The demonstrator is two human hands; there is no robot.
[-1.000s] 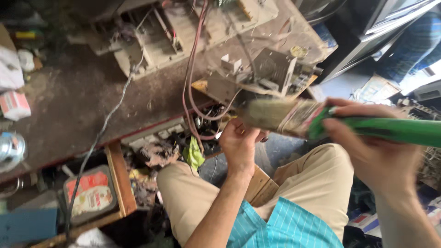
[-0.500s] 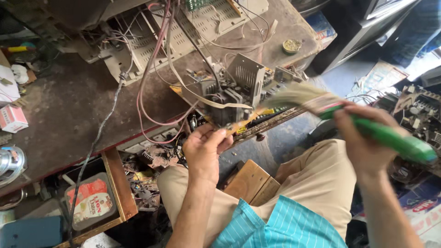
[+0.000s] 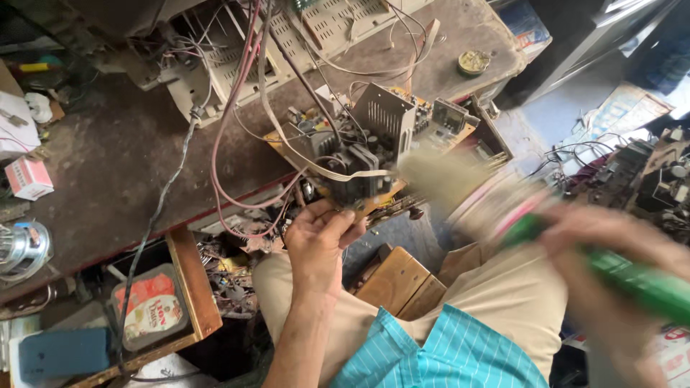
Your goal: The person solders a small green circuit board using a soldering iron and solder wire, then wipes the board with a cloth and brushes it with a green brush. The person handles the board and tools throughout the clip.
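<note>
My left hand [image 3: 321, 239] grips the near edge of a circuit board [image 3: 374, 147] that carries a metal heat sink, a black transformer and many wires, and holds it tilted at the bench edge. My right hand [image 3: 607, 255], blurred by motion, is closed on the green handle of a paintbrush [image 3: 632, 276]. The brush's pale bristles [image 3: 438, 176] are against the right side of the board. Red, pink and white wires [image 3: 244, 129] run from the board up to a beige plastic chassis [image 3: 237, 65] on the bench.
A dark wooden workbench [image 3: 108, 165] holds a small red and white box [image 3: 29, 179], a round tin [image 3: 474, 62] and a shiny speaker [image 3: 21, 248]. An open drawer [image 3: 187, 284] below holds parts and a tin. More circuit boards [image 3: 640, 172] lie at right.
The view has shifted so the board sits more central. My right hand has swept the brush down and left across the board. My left hand keeps its hold on the board.
</note>
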